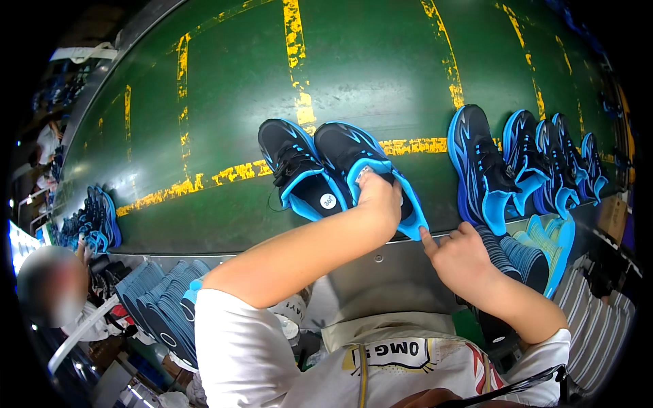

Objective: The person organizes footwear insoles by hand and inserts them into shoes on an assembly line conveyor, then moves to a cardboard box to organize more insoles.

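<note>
Now left hand (381, 197) inside black-and-blue shoe (357, 160), right hand (459, 255) touching its heel

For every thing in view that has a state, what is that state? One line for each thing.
Left hand: fingers pushed inside the right shoe of the pair.
Right hand: forefinger touching that shoe's heel edge; holds nothing.
Right shoe of the pair: upright on the green belt, hand inside.
Left shoe of the pair: upright, insole in, laces loose.
Row of shoes at right: upright, side by side.
Insoles: stacked on edge.
</note>
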Tool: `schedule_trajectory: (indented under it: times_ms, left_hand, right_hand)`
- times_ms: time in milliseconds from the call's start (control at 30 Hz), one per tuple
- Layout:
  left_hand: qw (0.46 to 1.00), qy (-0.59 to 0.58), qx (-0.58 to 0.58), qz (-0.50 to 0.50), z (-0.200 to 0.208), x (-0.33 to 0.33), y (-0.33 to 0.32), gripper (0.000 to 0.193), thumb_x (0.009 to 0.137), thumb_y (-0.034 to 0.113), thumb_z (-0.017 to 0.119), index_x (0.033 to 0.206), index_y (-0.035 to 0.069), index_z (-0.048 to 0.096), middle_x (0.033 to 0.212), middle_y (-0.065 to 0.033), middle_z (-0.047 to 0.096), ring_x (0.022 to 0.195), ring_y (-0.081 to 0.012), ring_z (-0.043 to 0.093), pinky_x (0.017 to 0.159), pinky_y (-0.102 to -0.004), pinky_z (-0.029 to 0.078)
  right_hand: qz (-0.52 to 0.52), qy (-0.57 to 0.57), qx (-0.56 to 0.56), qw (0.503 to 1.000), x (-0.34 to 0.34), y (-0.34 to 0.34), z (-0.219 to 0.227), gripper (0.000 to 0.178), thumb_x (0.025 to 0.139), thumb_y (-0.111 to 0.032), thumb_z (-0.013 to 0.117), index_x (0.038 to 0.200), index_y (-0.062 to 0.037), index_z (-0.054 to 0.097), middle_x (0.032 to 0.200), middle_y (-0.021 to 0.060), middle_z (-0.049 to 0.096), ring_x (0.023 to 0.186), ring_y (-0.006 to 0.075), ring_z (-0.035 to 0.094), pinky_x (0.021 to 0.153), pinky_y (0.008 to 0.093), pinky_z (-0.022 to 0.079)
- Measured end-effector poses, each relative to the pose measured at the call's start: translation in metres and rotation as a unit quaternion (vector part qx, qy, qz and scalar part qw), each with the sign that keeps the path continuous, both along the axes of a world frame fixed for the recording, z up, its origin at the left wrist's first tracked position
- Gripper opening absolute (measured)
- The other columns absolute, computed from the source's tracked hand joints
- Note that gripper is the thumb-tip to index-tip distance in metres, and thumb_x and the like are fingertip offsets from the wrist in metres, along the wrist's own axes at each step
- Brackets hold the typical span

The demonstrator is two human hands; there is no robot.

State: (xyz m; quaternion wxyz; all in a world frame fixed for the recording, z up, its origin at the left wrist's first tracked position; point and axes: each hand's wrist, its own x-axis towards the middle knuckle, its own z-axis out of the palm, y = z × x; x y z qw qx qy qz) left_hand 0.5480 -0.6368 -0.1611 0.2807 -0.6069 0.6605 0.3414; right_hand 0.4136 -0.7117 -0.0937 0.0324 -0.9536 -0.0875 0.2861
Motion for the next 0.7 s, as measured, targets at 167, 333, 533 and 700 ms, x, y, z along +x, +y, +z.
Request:
schedule_trajectory:
  times_ms: [167, 333, 533, 700]
  left_hand:
    - [1.0, 0.006, 0.021, 0.001, 0.003, 0.002, -0.004, 0.055, 0.075, 0.019, 0.049, 0.124, 0.004, 0.03, 0.094, -0.0093, 0.059, 0.083, -0.0229, 0.057, 0.072, -0.0393, 0.039]
    - [0.998, -0.032, -0.047, 0.009, 0.012, 0.001, 0.009, 0.056, 0.076, 0.019, 0.047, 0.128, 0.011, 0.028, 0.092, -0.0081, 0.059, 0.082, -0.0232, 0.057, 0.076, -0.0396, 0.037]
    - [0.999, 0.005, 0.001, 0.036, 0.005, -0.001, -0.001, 0.05, 0.078, 0.019, 0.045, 0.125, 0.009, 0.033, 0.103, -0.0096, 0.054, 0.093, -0.0227, 0.053, 0.078, -0.0408, 0.037]
    - [0.998, -0.009, -0.047, 0.04, 0.003, -0.01, -0.001, 0.038, 0.077, 0.017, 0.045, 0.113, 0.005, 0.047, 0.101, -0.0097, 0.056, 0.091, -0.0235, 0.054, 0.071, -0.0381, 0.043]
  right_hand:
    - [-0.007, 0.015, -0.012, 1.0, -0.003, 0.004, -0.003, 0.04, 0.068, -0.008, 0.049, 0.108, -0.0027, 0.052, 0.054, 0.002, 0.055, 0.05, 0.015, 0.053, 0.062, 0.0291, 0.036]
    - [-0.023, 0.035, -0.001, 0.999, -0.005, 0.005, -0.003, 0.042, 0.069, -0.007, 0.049, 0.11, -0.0026, 0.051, 0.055, 0.0028, 0.056, 0.052, 0.0153, 0.054, 0.064, 0.0293, 0.035]
    - [-0.047, 0.011, 0.011, 0.999, -0.009, 0.001, 0.008, 0.039, 0.071, -0.009, 0.049, 0.11, -0.0034, 0.051, 0.064, 0.0041, 0.058, 0.061, 0.0153, 0.054, 0.064, 0.0277, 0.036]
    - [-0.206, -0.176, 0.145, 0.952, -0.033, -0.017, 0.074, 0.035, 0.068, -0.007, 0.058, 0.102, -0.0036, 0.053, 0.076, 0.0074, 0.055, 0.072, 0.0216, 0.052, 0.067, 0.0314, 0.039]
